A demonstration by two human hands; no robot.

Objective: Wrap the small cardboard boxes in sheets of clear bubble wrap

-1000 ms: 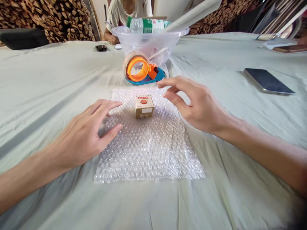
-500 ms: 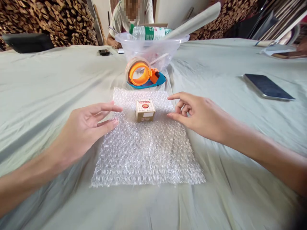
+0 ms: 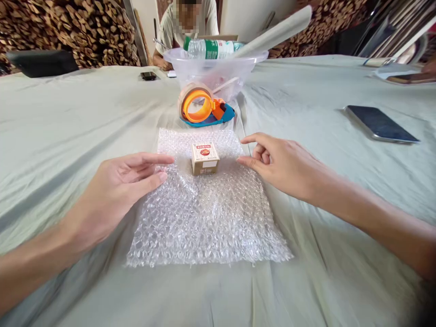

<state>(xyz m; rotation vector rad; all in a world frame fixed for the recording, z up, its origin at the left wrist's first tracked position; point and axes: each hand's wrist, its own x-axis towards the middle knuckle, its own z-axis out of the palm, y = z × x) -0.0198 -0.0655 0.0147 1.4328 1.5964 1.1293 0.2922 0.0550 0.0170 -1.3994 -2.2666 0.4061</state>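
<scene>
step in hand, by judgement: handling the sheet of bubble wrap (image 3: 207,222) around the small box (image 3: 205,160). box sits upright on the wrap, printed face up, toward the far end and between the two hands, touched by neither. for good work here: take both side edges level with the box, pinch lightly so the bubbles keep their air, and lift evenly so the box does not slide or tip. the near part of the sheet should be kept flat, free of folds.

pose: left hand (image 3: 124,184) comes in from the lower left, palm turned inward, index finger and thumb reaching over the left edge of the wrap; their tips stand apart with nothing between them. right hand (image 3: 284,168) mirrors it at the right edge, index finger straight, thumb below, the other fingers curled; tips likewise apart. contact of either hand with the wrap: cannot tell. both wrists look fairly straight. tape dispenser (image 3: 210,109) stands just beyond the far edge of the wrap, well placed for a reach
</scene>
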